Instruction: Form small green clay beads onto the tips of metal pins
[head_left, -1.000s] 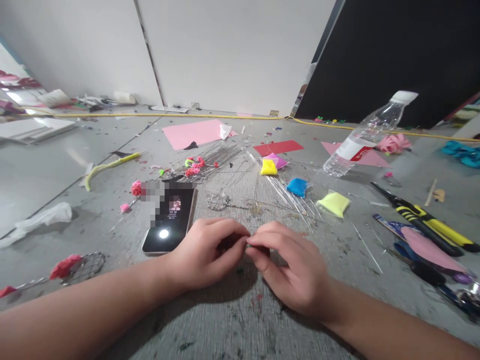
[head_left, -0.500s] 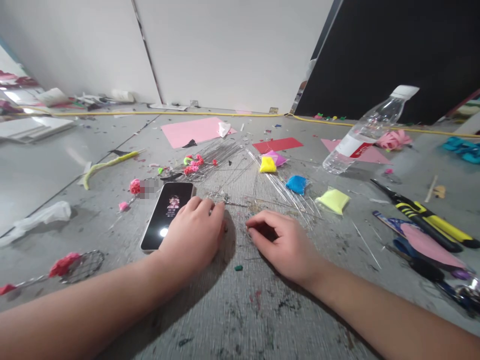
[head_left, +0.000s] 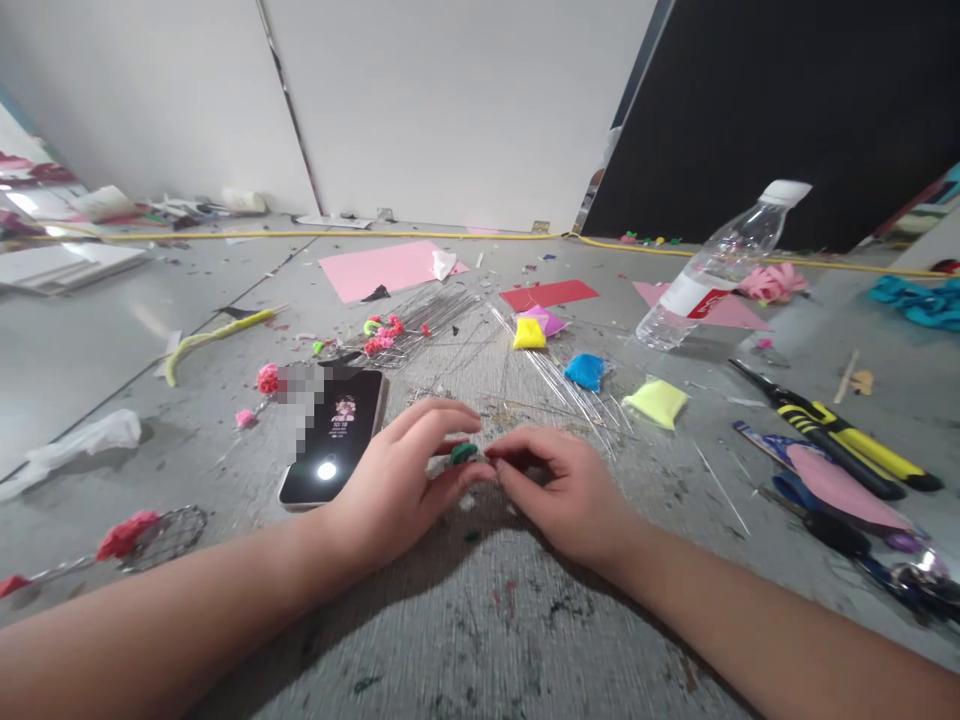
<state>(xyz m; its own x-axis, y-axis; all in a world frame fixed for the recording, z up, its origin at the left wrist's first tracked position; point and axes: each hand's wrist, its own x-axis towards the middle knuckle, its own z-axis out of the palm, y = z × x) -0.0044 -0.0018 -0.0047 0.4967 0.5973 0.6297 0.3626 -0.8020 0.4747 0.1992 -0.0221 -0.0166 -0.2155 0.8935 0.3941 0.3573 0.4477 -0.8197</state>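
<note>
A small dark green lump (head_left: 463,453), which looks like soft clay, sits between the thumb and fingers of my left hand (head_left: 397,465). My right hand (head_left: 566,490) meets it from the other side, thumb and forefinger pressed together close to the lump. Whatever is in that right pinch is too small to make out. A smartphone (head_left: 335,435) with a lit screen lies just left of my left hand. On the table (head_left: 480,640) below both hands is a tiny green scrap (head_left: 471,537).
Thin metal wires (head_left: 559,375) lie beyond my hands, with yellow (head_left: 529,333), blue (head_left: 585,372) and pale yellow (head_left: 657,403) clay packets. To the right are a tilted bottle (head_left: 701,280) and a yellow-black lighter (head_left: 847,440). Pink-and-wire pieces (head_left: 131,535) lie left.
My left hand has come off the phone's edge and turned toward my right hand, the green lump now showing in its fingers. The right hand stays pinched in nearly the same place.
</note>
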